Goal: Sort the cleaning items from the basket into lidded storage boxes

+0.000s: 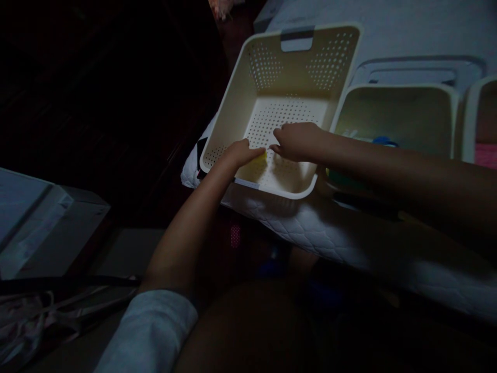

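A cream plastic basket (229,111) with a perforated floor and a grey-trimmed handle slot rests at the edge of a white quilted surface. Over its near part, my left hand (240,154) has its fingers closed around a small yellow thing (263,156), mostly hidden by the fingers. My right hand (297,141) is just to the right, above the basket floor, with its fingers curled in and the thumb low. Whatever it may hold is hidden. A small gap separates the two hands.
Right of the basket stands a cream bin (396,109) with a blue item (382,141) inside. Another bin (469,119) holds something pink (485,155). The white quilted cover (287,223) hangs over the edge. A pale box (50,223) is at lower left; the scene is dim.
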Demonstrator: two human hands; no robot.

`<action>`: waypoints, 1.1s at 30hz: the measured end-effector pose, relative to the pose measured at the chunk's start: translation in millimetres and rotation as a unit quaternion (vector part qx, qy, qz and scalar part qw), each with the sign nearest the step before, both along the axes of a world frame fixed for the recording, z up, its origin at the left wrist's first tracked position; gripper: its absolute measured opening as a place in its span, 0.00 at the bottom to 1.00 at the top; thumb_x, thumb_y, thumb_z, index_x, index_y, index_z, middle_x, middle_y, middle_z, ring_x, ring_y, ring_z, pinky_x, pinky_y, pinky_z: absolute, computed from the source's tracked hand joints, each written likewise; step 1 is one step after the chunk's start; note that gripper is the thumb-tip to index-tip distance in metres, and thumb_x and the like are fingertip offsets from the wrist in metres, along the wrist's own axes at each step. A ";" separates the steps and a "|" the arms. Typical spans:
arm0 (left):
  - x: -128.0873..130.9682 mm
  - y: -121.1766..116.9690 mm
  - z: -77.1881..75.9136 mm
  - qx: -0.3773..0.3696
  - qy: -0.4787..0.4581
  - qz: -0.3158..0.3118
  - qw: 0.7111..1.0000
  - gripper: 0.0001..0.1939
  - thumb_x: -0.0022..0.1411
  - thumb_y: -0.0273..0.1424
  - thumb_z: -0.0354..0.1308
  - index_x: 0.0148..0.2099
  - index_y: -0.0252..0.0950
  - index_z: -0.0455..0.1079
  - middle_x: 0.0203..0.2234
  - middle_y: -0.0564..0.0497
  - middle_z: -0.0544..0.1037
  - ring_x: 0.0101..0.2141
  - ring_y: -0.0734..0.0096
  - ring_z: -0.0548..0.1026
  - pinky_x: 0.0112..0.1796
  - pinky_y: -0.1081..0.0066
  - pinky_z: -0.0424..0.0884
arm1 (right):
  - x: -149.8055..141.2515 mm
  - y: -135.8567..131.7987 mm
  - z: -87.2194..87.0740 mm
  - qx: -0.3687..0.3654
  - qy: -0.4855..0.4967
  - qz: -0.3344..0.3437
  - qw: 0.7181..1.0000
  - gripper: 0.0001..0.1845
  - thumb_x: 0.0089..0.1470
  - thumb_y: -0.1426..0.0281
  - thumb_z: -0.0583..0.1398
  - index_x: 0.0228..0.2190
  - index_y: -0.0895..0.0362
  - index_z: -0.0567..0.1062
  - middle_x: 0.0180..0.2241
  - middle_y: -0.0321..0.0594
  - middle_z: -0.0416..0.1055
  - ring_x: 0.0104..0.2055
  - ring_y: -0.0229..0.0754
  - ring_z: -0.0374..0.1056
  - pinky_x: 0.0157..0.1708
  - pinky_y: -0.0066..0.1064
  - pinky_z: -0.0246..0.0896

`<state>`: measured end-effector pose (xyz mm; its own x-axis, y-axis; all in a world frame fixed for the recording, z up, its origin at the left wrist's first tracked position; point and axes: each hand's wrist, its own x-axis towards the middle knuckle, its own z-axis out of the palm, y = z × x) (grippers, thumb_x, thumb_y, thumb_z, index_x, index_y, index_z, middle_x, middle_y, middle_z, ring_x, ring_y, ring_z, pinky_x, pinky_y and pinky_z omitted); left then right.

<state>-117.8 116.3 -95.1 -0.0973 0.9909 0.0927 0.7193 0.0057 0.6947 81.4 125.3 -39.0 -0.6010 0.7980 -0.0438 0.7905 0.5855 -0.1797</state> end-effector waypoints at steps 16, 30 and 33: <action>16.0 6.7 30.2 0.295 0.160 -0.142 0.931 0.44 0.52 0.43 0.65 0.64 0.40 0.48 0.53 0.39 0.66 0.54 0.53 0.66 0.54 0.54 0.64 | 4.2 30.5 17.2 -0.261 0.396 -0.153 0.867 0.21 0.59 0.55 0.58 0.42 0.62 0.71 0.43 0.52 0.73 0.37 0.42 0.70 0.27 0.27 0.63; 31.9 -3.2 42.1 0.182 -0.072 -0.016 0.981 0.38 0.48 0.43 0.67 0.59 0.40 0.58 0.50 0.41 0.71 0.48 0.60 0.72 0.44 0.63 0.70 | 6.2 29.7 16.8 -0.326 0.504 -0.124 0.790 0.05 0.57 0.72 0.60 0.34 0.58 0.67 0.35 0.42 0.73 0.34 0.37 0.69 0.32 0.29 0.65; 33.9 -4.0 45.9 0.125 -0.123 -0.007 0.984 0.23 0.51 0.44 0.63 0.46 0.37 0.68 0.40 0.46 0.76 0.40 0.64 0.74 0.39 0.68 0.70 | 7.8 27.5 19.7 -0.340 0.508 -0.127 0.781 0.04 0.58 0.73 0.59 0.35 0.58 0.67 0.35 0.41 0.72 0.37 0.37 0.69 0.35 0.30 0.66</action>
<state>-83.9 112.4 -49.2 -0.1335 0.9417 0.3087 0.5273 -0.1963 0.8267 89.2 152.9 -19.3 -0.4266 0.8973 -0.1130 0.1133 -0.0709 -0.9910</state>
